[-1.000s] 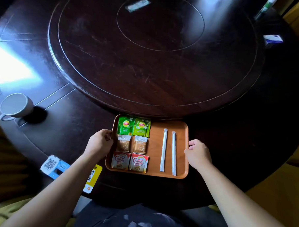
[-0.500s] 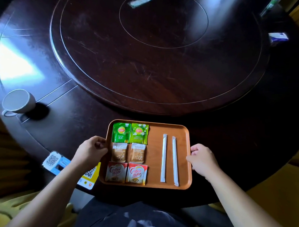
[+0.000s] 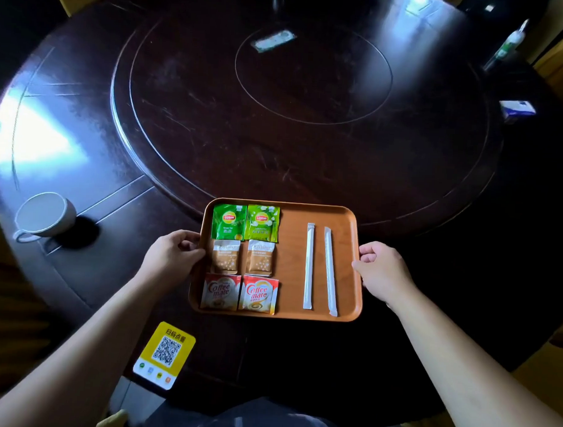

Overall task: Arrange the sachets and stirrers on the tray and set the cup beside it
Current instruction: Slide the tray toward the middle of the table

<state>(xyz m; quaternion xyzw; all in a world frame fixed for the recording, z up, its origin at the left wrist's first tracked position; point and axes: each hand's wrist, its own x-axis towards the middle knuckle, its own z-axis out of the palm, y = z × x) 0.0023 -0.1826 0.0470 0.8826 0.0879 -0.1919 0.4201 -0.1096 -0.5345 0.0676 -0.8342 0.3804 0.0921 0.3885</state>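
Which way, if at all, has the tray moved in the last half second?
Yes: the tray moved away from the QR card, toward the turntable.

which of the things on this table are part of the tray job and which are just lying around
Part of the job:
orange wooden tray
two green Lipton tea sachets
two brown sachets
two red Coffee-mate sachets
two white paper-wrapped stirrers
white ceramic cup

Just lying about:
yellow QR-code card
blue and white box
pale packet on the dark turntable

Dark round table (image 3: pixel 82 159): tray (image 3: pixel 291 265), cup (image 3: pixel 44 216), QR card (image 3: pixel 166 353), small box (image 3: pixel 517 109).
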